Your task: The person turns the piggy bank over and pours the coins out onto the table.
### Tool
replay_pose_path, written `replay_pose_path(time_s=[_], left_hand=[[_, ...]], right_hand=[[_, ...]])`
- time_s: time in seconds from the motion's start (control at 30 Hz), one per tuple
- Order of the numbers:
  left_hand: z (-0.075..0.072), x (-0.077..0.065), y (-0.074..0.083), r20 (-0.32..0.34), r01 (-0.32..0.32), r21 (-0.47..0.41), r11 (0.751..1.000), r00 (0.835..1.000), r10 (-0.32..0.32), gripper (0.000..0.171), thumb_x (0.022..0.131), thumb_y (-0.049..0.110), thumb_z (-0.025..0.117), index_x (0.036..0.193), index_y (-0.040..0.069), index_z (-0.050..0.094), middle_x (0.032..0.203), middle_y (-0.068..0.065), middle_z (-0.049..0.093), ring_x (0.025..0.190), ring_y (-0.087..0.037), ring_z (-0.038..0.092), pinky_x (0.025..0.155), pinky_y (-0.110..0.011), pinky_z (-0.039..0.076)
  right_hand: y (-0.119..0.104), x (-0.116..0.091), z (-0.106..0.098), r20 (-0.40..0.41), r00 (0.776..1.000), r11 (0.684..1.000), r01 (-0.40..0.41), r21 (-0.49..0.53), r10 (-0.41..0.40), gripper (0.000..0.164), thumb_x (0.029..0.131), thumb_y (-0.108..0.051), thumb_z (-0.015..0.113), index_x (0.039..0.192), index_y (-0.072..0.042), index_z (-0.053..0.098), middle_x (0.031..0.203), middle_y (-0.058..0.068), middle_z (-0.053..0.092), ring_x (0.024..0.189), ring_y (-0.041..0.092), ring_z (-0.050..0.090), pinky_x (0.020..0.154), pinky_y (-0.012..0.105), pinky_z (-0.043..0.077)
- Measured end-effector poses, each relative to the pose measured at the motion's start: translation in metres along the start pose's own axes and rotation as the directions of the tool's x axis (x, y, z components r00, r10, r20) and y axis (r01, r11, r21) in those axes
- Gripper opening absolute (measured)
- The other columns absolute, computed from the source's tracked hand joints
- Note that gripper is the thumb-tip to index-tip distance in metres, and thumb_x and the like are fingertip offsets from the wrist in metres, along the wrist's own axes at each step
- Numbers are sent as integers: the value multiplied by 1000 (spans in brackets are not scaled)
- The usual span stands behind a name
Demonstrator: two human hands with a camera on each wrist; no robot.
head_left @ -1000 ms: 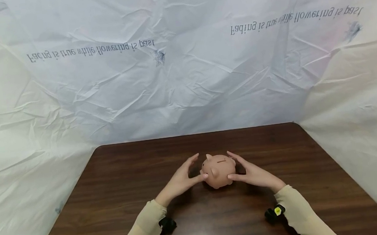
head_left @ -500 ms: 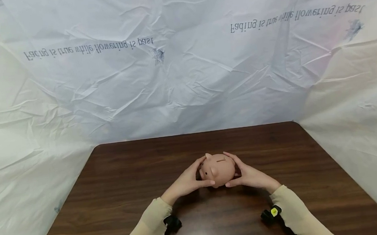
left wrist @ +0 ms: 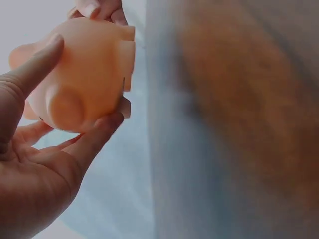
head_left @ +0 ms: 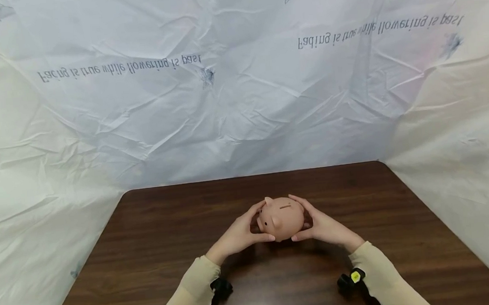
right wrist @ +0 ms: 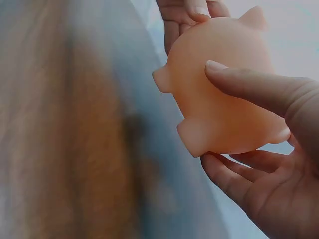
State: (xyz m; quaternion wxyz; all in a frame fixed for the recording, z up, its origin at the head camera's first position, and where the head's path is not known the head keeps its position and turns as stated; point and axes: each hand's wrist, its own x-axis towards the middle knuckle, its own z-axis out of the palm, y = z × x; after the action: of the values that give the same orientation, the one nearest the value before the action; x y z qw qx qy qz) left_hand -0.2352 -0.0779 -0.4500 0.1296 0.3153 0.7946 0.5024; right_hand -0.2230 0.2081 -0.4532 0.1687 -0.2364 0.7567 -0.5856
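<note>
A pink piggy bank [head_left: 285,218] with a coin slot on its back is held between both hands over the middle of the table. Its snout points left in the head view. My left hand [head_left: 238,234] grips the head end, the thumb lying along the near cheek. Around the rear end curls my right hand [head_left: 325,225], its thumb on the near flank. In the left wrist view the stubby feet of the piggy bank [left wrist: 87,74] stand clear of the tabletop. The right wrist view shows my right thumb pressed on the side of the piggy bank [right wrist: 224,99].
The dark brown wooden table [head_left: 171,206] has rounded far corners. Behind it and at both sides hangs a wrinkled white sheet [head_left: 240,100] with printed lettering. A black wrist strap [head_left: 221,287] sits on the left wrist, another strap [head_left: 350,279] on the right.
Both hands have closed in from either side and taken hold of the piggy bank. It has since risen slightly.
</note>
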Motion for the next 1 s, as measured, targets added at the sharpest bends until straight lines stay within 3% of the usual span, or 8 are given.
replay_pose_path(time_s=[0.17, 0.4, 0.67, 0.9, 1.0], left_hand=[[-11, -3, 15, -38, -64, 2, 998, 997, 64, 92, 89, 29, 81, 160, 31, 23, 159, 7, 35, 131, -14, 54, 98, -27, 51], [-16, -9, 25, -47, -70, 19, 997, 996, 71, 92, 87, 27, 82, 159, 31, 25, 158, 7, 35, 131, -16, 54, 101, -35, 50], [-21, -17, 36, -61, -87, 62, 994, 994, 91, 90, 86, 34, 83, 158, 30, 29, 154, 6, 42, 131, -16, 52, 103, -39, 49], [-31, -24, 50, -124, -67, 123, 990, 989, 82, 77, 88, 41, 79, 154, 28, 40, 137, 5, 58, 119, -14, 59, 98, -44, 52], [-33, -25, 55, -144, -23, 139, 990, 989, 44, 70, 91, 47, 74, 151, 23, 46, 131, 5, 61, 113, -13, 61, 93, -41, 54]], right_hand=[[-24, -3, 0, -43, 997, 998, 55, -44, -57, 106, 85, -14, 83, 162, -32, 13, 156, 20, 30, 130, 40, 51, 91, 35, 56], [-37, -8, 5, -64, 996, 994, 60, -89, -66, 105, 84, -15, 84, 161, -33, 16, 154, 19, 33, 124, 35, 56, 92, 36, 55], [-50, -16, 12, -89, 993, 989, 71, -130, -83, 104, 85, -20, 84, 161, -35, 15, 153, 13, 39, 130, 33, 51, 101, 52, 48], [-67, -23, 20, -83, 993, 996, 86, -2, -86, 94, 93, -17, 76, 160, -40, 14, 153, 18, 38, 130, 37, 53, 91, 40, 57], [-69, -24, 22, -90, 993, 997, 78, -21, -79, 85, 98, -20, 70, 161, -38, 15, 151, 21, 39, 129, 38, 53, 89, 39, 57]])
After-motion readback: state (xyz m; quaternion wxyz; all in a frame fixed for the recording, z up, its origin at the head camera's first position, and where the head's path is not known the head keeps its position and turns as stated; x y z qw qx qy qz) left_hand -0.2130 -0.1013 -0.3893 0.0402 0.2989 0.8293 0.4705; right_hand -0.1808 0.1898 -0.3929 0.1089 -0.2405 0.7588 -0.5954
